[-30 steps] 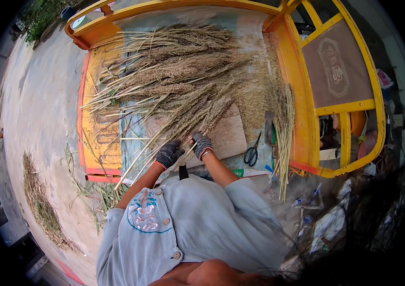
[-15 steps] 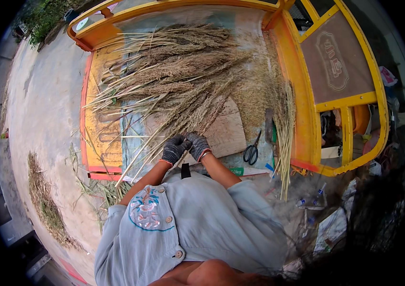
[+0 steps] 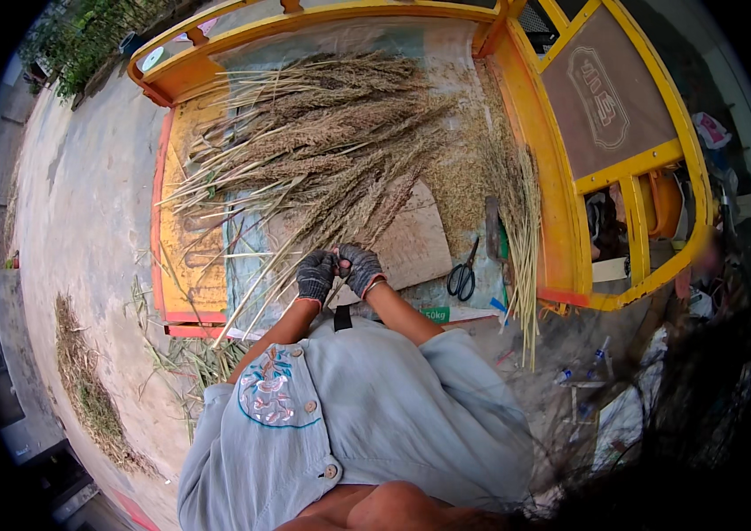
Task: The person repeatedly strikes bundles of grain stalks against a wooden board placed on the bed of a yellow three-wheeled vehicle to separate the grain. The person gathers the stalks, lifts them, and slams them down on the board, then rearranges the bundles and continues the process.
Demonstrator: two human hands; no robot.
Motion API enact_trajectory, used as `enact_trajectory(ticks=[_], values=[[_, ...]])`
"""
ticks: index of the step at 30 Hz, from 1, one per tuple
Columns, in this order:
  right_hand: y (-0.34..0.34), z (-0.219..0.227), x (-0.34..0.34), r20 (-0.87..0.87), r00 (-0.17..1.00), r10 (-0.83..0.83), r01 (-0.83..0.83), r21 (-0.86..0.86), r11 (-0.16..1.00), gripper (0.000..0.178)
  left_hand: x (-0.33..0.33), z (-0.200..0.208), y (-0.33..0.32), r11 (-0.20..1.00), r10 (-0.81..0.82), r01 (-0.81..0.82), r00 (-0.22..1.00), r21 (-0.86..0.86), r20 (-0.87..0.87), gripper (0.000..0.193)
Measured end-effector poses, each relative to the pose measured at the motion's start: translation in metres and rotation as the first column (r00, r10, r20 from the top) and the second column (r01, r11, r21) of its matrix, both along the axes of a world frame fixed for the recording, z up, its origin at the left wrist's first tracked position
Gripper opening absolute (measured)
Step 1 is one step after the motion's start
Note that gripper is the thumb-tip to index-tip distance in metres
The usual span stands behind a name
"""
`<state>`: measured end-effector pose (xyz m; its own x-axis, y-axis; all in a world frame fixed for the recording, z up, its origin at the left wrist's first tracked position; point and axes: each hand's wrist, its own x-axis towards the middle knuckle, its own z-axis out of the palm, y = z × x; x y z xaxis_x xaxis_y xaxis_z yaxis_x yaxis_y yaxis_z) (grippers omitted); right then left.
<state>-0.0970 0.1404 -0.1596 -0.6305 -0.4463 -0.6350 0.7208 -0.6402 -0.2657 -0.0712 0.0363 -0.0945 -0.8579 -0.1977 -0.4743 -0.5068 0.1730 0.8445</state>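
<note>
My left hand (image 3: 315,276) and my right hand (image 3: 361,269), both in dark grey knit gloves, meet close in front of my body. Their fingers are curled together around the lower part of a reddish seed-head stalk (image 3: 393,205), whose head points up and away. A short end of stem shows below the hands. Just beyond lies a large pile of dry seed-head stalks (image 3: 322,128), heads to the right and pale stems to the left. Under the nearest stalks is a light wooden board (image 3: 424,248). The exact grip of the fingertips is partly hidden.
Dark-handled scissors (image 3: 461,279) lie right of the board, near a dark flat bar (image 3: 492,228). A bundle of long stalks (image 3: 526,265) rests along the yellow metal side frame (image 3: 561,168). Loose seeds (image 3: 464,168) cover the sheet. Dry straw (image 3: 88,380) lies on the ground at left.
The hands have turned slightly and drawn a little apart, so the fingers and a stem between them show more. The view has shifted slightly; the pile looks the same.
</note>
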Motion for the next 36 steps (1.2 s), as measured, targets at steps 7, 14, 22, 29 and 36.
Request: enact_trajectory(ticks=[7,14,22,29,36], values=[[-0.004,-0.056,-0.002,-0.286,0.958,0.024,0.006,0.105,0.994,0.013,0.007,0.028,0.004,0.966,-0.246,0.208,0.923,-0.153,-0.297,0.005],[0.005,-0.026,0.006,-0.480,0.813,0.331,-0.133,0.399,0.907,0.006,0.011,0.043,0.001,0.993,0.055,-0.062,0.996,-0.103,-0.074,0.017],[0.018,0.034,-0.009,0.225,0.948,-0.227,0.187,0.187,0.964,0.019,0.037,0.017,-0.048,0.790,-0.437,0.295,0.885,-0.537,-0.158,0.031],[0.052,0.032,-0.032,0.255,0.929,-0.269,0.148,0.409,0.900,0.023,0.177,-0.016,-0.212,0.731,-0.129,0.309,0.938,-0.609,0.322,0.029],[0.011,0.009,-0.032,0.199,0.957,-0.213,0.110,0.431,0.896,0.017,0.164,0.047,-0.204,0.572,-0.028,0.370,0.901,-0.733,0.433,0.054]])
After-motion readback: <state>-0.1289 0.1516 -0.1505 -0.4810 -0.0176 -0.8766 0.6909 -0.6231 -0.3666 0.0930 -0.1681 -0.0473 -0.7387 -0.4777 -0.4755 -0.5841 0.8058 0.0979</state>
